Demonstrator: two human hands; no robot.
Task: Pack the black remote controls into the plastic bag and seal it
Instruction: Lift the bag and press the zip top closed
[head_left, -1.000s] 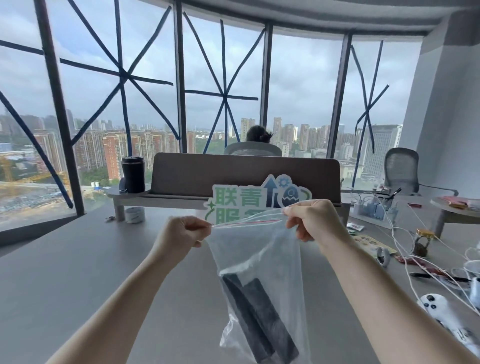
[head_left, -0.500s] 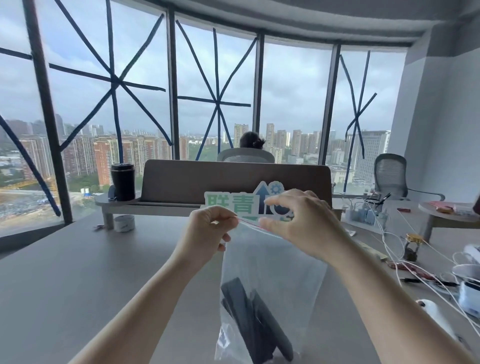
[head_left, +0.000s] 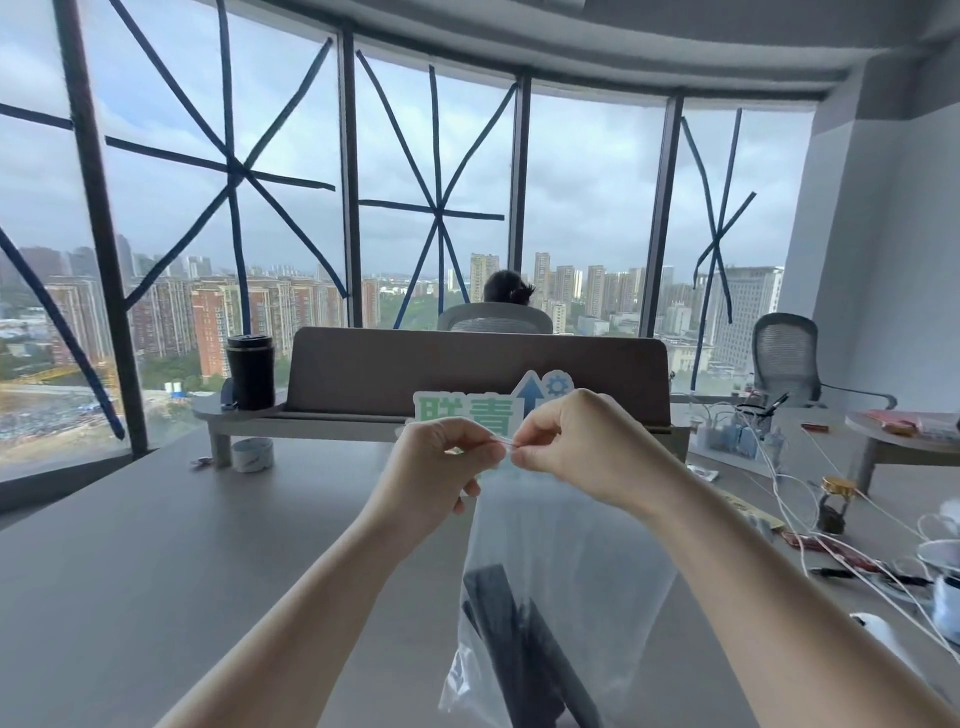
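Remotes: black remote controls lay slanted at the bottom of the plastic bag, weighing it straight
Bag: hung above the grey table, mouth uppermost for sealing
Left hand: pinched shut on the top strip
Right hand: pinched beside it, fingertips nearly touching, probably to press the seal closed

Clear plastic bag hangs upright above the table, its top edge gathered to one point (seal state cannot be told). Black remote controls lie inside at the bottom, long slim bodies leaning together, upper ends tilted left.
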